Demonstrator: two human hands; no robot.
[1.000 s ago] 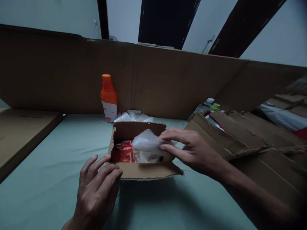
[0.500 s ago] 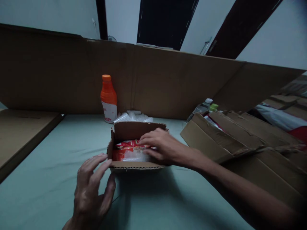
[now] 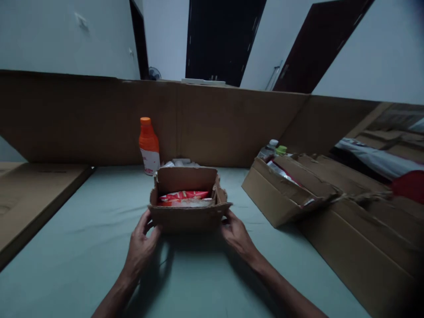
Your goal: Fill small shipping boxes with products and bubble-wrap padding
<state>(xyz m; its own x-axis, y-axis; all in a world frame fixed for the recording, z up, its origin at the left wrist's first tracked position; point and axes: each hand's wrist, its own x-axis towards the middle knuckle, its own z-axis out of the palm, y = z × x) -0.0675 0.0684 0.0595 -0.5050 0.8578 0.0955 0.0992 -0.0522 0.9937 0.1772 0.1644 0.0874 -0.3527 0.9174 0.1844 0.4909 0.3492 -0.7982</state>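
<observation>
A small open cardboard box [image 3: 187, 216] sits on the pale green surface [image 3: 82, 247] in front of me. Inside it lie red-and-white packets [image 3: 183, 196] with a clear plastic wrap on top. My left hand [image 3: 141, 247] grips the box's lower left corner, fingers curled against its side. My right hand [image 3: 236, 234] grips the lower right corner the same way. Both hands hold the box between them.
An orange bottle [image 3: 149, 145] stands behind the box, with crumpled clear plastic [image 3: 179, 162] beside it. A tall cardboard wall [image 3: 215, 123] runs along the back. Larger open cardboard boxes [image 3: 291, 185] with bottles lie at the right. A flat cardboard sheet [image 3: 29, 194] lies at the left.
My right hand left the inside of the box after putting the plastic-wrapped item in. Both hands now grip the box's near corners. The camera tilted up and back.
</observation>
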